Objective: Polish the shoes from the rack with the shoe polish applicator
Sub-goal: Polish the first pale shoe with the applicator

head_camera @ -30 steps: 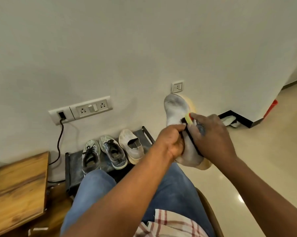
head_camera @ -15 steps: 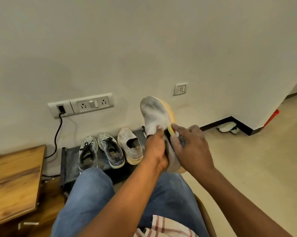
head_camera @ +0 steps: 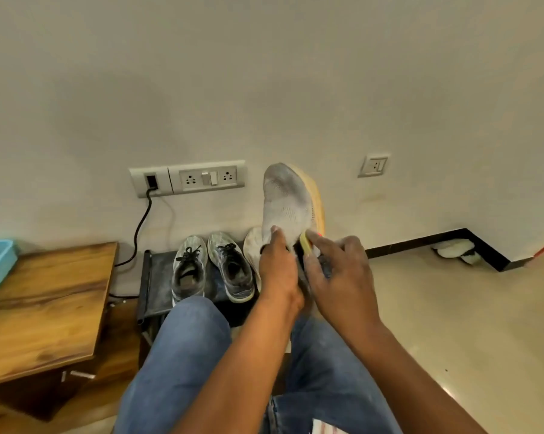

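Blue-jeaned knees (head_camera: 183, 349) are seen closest. Just past them, the left hand (head_camera: 278, 270) is curled round the grubby white knit shoe with the orange sole (head_camera: 287, 202), held toe-up. The yellow shoe polish applicator (head_camera: 305, 247) is pinched in the right hand (head_camera: 339, 277), pressed against the shoe's side. Further back, two grey lace-up sneakers (head_camera: 211, 267) are parked on the low black rack (head_camera: 153, 283) by the wall.

Both forearms reach forward over the knees, hands side by side and touching. Left hand (head_camera: 278, 270) — fingers curled in a grip, thumb up. Right hand (head_camera: 338, 270) — fingers bent, pinching at the index tip.
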